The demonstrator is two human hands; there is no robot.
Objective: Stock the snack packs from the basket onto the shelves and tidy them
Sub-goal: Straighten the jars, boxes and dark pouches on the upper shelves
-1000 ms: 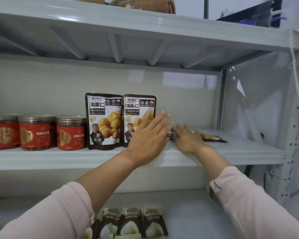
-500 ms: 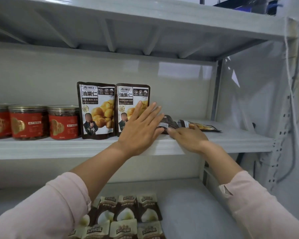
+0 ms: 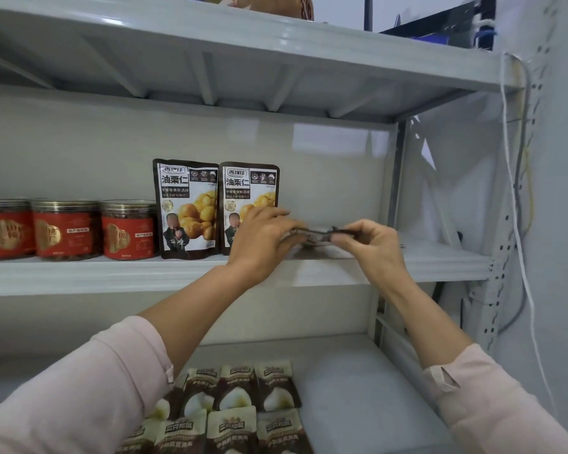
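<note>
Pack (image 3: 315, 236) edge-on betw. L hand (image 3: 259, 244) & R hand (image 3: 371, 247)

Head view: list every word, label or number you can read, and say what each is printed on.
"油栗仁": large heading on the left standing pouch.
"油栗仁": same heading on the right standing pouch.
"三只松鼠": on the front-row packs at the bottom of the frame.
Too blurred to read: the brand badges and small print on both pouches, and the labels on the red jars.
No text shows on the held pack, seen edge-on between the left hand and right hand.
</note>
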